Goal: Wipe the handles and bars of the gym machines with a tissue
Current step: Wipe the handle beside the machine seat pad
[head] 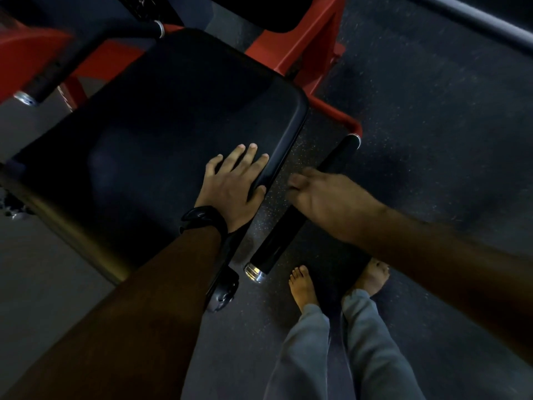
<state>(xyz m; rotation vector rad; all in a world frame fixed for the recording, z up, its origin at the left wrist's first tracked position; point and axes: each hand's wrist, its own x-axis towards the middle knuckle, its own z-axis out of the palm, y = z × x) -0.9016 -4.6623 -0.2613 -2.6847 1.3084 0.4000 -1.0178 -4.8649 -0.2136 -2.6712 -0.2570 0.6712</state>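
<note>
A: Which step is it, in your opinion?

B: The wiping of one handle. The right hand (320, 197) lies over the middle of the black handle (274, 249), the one just beside the seat pad (150, 134), with a chrome end cap (255, 272) on the near end.

A: And the tissue, where is it?

B: I do not see it. The right hand is blurred, so I cannot tell if the fingers close on the handle or on a tissue under the palm (most likely it is there, but this is only my guess).

A: The left hand (233, 186)?

B: It is open: the fingers are straight and flat on the edge of the pad, the thumb against its side. I think it only supports the body.

A: What does the next move ask?

B: To slide along the handle to both ends, with the tissue wrapped around, not only on top. After this, the other handle (49, 82) beyond the pad, by the red frame (331, 111), looks not yet done.
</note>
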